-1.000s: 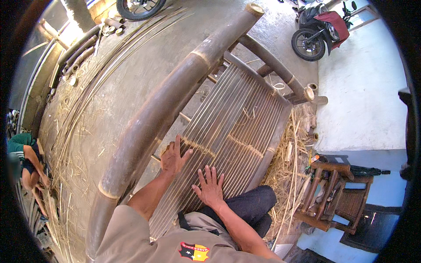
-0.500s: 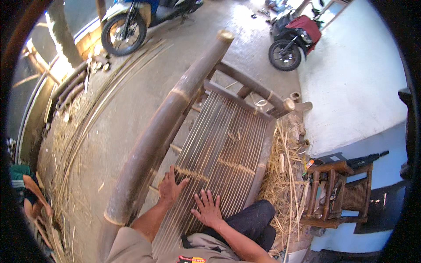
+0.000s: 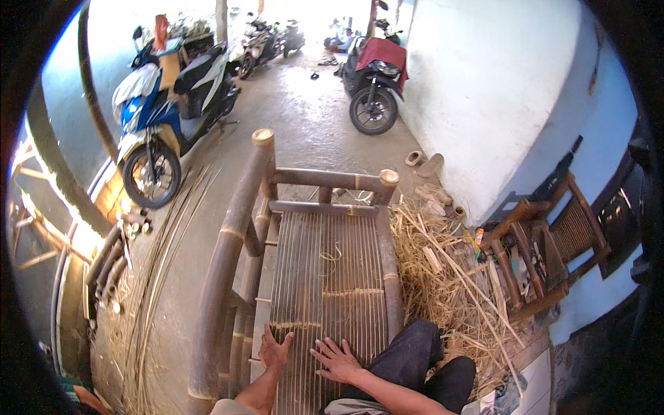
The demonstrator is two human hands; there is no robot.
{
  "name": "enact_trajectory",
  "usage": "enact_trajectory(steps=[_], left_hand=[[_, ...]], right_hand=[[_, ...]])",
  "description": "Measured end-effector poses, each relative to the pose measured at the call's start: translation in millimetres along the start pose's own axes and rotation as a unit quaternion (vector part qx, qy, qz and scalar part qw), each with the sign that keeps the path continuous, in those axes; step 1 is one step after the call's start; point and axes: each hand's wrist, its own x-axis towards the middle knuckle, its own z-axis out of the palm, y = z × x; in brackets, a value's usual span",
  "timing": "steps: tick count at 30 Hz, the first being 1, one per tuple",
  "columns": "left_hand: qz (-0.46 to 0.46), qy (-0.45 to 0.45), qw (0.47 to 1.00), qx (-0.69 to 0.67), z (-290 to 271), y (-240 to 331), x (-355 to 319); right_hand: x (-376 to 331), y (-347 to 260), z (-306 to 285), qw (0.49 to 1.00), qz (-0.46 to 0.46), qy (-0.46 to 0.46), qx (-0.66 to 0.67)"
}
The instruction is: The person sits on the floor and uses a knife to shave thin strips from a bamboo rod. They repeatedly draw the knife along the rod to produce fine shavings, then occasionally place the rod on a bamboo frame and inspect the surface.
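Note:
I sit on a bamboo bench (image 3: 238,228) whose seat is made of thin bamboo slats (image 3: 325,277). My left hand (image 3: 274,351) lies flat on the slats near the bench's left rail, fingers spread. Beside it, a little to the right, my right hand (image 3: 337,360) also rests flat on the slats with fingers apart. Neither hand holds anything. My dark-trousered leg (image 3: 415,360) hangs over the bench's right edge.
Bamboo shavings and offcuts (image 3: 443,277) pile up right of the bench. A small wooden chair (image 3: 546,249) stands against the white wall. A blue and white scooter (image 3: 166,104) and a motorbike with a red cover (image 3: 373,83) are parked beyond. Long bamboo strips (image 3: 155,277) lie on the left floor.
The view has tilted up and turned, showing the bench's far end and the parked scooters. Both hands stay flat on the slats, now low in the picture.

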Motion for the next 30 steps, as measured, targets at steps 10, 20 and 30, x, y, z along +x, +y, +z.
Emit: enact_trajectory(steps=[10,20,30], left_hand=[[0.015,0.005,0.999,-0.029,16,-14,5],[0.023,0.003,0.999,0.048,20,-13,6],[0.043,0.038,0.991,0.121,25,-12,2]], right_hand=[[-20,15,9,0.954,0.065,0.209,0.204],[-42,13,1,0.933,0.101,0.200,0.283],[-65,8,-19,0.909,0.123,0.156,0.366]])
